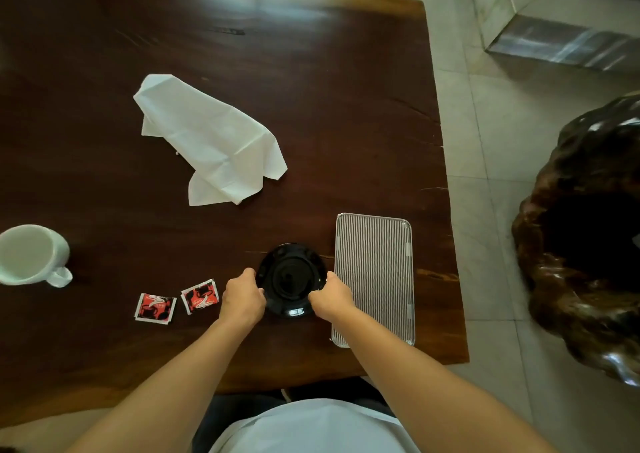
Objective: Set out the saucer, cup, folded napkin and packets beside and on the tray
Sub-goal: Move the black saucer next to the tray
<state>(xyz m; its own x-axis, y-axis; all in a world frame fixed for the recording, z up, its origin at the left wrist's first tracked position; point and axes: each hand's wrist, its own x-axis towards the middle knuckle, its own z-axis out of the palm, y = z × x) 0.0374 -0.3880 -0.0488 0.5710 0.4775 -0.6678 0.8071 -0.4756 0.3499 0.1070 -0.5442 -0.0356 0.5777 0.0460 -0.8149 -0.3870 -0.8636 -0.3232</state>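
Observation:
A glossy black saucer [291, 276] lies on the dark wooden table, just left of a striped metal tray [375, 276]. My left hand [242, 298] grips the saucer's left rim and my right hand [330, 298] grips its right rim. Two red-and-black packets [154, 308] [200, 296] lie flat to the left of my left hand. A white cup [31, 254] stands at the far left with its handle toward me. A white napkin [207, 139], loosely spread and creased, lies farther back in the middle of the table.
The table's right edge [446, 175] runs close past the tray, with tiled floor beyond. A large dark carved wooden stool [588, 238] stands on the floor at the right. A stone block [554, 37] is at the far right back.

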